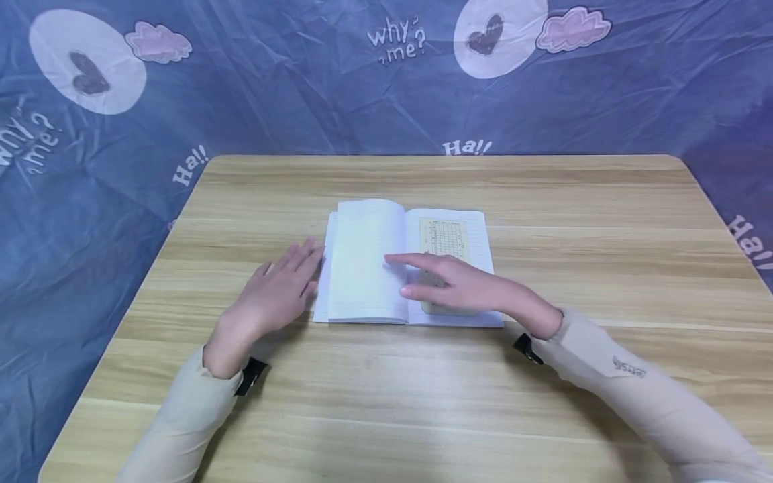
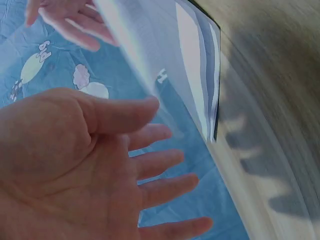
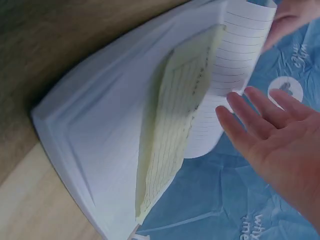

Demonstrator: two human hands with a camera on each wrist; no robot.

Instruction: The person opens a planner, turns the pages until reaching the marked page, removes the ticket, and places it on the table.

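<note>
An open notebook (image 1: 370,275) with lined white pages lies on the table, its left-hand leaf bowed up near the spine. On the right-hand page is a yellowish paper slip (image 1: 448,236) printed with a grid, partly covered by my right hand (image 1: 461,285). That hand spreads over the notebook, index finger and thumb pointing left across the spine. In the right wrist view its fingers (image 3: 260,117) are relaxed, with nothing between them. My left hand (image 1: 274,292) lies at the notebook's left edge, fingers extended. The left wrist view shows its palm (image 2: 65,175) bare and the fingers apart.
The wooden table (image 1: 374,402) extends on all sides of the notebook. Behind and to the left hangs a blue cloth (image 1: 272,80) printed with clouds, hearts and words. Each wrist carries a dark strap piece (image 1: 251,376) at the beige sleeve (image 1: 187,409).
</note>
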